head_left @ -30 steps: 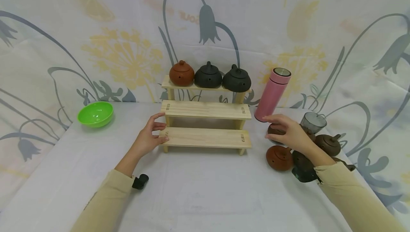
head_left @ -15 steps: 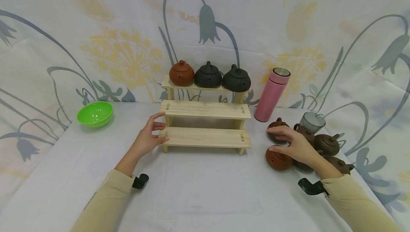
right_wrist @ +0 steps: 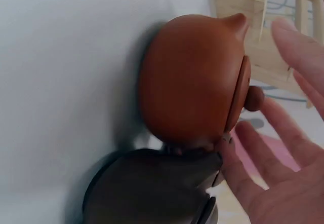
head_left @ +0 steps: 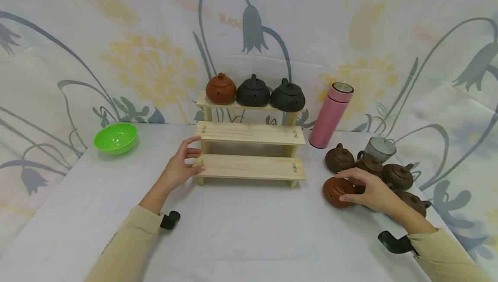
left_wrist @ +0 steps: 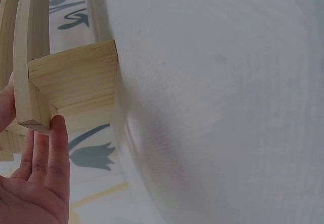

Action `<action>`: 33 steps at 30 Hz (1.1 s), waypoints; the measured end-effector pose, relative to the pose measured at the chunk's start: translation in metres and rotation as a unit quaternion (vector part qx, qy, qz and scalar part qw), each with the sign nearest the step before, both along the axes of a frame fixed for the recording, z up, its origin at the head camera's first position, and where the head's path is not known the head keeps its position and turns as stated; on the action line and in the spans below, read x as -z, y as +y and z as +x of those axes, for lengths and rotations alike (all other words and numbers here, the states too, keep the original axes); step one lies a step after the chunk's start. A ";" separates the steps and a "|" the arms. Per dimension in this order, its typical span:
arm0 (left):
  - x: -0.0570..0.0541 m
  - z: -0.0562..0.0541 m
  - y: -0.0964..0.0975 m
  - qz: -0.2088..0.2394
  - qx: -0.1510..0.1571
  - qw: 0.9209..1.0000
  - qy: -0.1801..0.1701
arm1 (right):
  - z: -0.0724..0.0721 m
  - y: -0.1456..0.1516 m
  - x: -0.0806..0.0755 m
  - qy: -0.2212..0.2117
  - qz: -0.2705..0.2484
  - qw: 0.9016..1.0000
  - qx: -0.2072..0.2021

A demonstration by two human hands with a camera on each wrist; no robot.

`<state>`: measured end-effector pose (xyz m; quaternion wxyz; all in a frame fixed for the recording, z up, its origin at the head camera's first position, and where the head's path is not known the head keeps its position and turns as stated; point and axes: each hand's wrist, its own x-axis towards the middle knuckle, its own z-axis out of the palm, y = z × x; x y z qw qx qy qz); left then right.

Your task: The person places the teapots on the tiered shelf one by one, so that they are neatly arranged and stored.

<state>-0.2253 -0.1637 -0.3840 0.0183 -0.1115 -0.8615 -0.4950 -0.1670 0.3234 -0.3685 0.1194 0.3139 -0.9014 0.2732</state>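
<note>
Reddish-brown teapot [right_wrist: 190,82], smooth matte finish, squat round body, stubby spout, knobbed lid. Sits on white tabletop [head_left: 249,230] right by right hand [head_left: 371,191], whose fingers are loosely spread beside lid, not clamped. Darker spouted teapot [right_wrist: 147,188] just beside it. Left hand [head_left: 180,167] pinches end of pale-grained wooden shelf [head_left: 249,167]. Floral backdrop [head_left: 311,35] has faint lettering, too washed-out to read for sure.

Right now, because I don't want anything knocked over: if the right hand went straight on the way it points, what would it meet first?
Probably the reddish-brown teapot, right in front of the right hand; depth is unclear, so they may already touch.
</note>
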 end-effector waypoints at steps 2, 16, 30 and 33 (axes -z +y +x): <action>0.000 0.000 0.000 0.000 0.000 1.000 0.000 | 0.002 0.003 0.001 -0.002 0.011 1.000 0.000; 0.000 -0.002 -0.002 -0.003 -0.006 1.000 -0.010 | -0.001 -0.012 0.001 -0.040 0.054 0.998 0.017; 0.002 -0.002 -0.001 -0.001 -0.004 1.000 -0.008 | -0.006 -0.021 0.001 -0.141 0.039 0.988 0.055; 0.003 -0.002 0.000 0.000 -0.002 1.000 -0.003 | -0.007 -0.023 0.003 -0.139 0.036 0.989 0.046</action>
